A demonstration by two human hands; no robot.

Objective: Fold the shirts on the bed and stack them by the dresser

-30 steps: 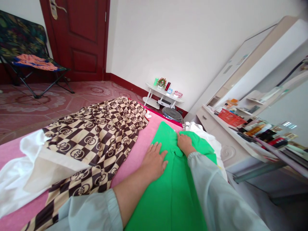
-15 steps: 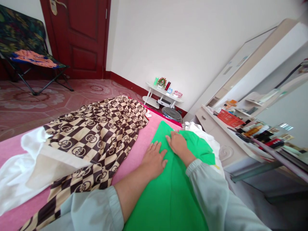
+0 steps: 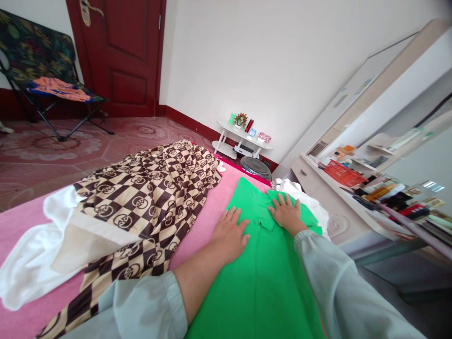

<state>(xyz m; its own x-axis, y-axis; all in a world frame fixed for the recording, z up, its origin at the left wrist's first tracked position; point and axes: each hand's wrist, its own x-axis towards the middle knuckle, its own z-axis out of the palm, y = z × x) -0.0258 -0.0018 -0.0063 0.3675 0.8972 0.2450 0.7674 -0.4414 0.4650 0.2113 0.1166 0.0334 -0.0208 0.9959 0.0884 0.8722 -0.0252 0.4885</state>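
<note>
A bright green garment (image 3: 261, 282) lies spread on the pink bed cover (image 3: 197, 226), with a collar-like fold near its far end. My left hand (image 3: 231, 235) rests flat on its left edge, fingers apart. On the upper right part of the green cloth lies my right hand (image 3: 285, 212), palm down with its fingers spread. Neither hand grips anything. To the left of my left hand is a brown and beige checked garment (image 3: 148, 188) with a crumpled white cloth (image 3: 31, 263) beside it. White clothing (image 3: 300, 193) shows beyond the green garment at the right.
A dressing table (image 3: 325, 202) with a red basket (image 3: 344, 173) and many small items stands close on the right. A low white shelf (image 3: 243, 134) and a dark round lid (image 3: 256, 165) are past the bed. A folding chair (image 3: 49, 89) stands at the left by a red door (image 3: 127, 52).
My right hand has moved to the right and opened, from the middle of the green garment onto its right side. A fold is now exposed there. My left hand stays in place.
</note>
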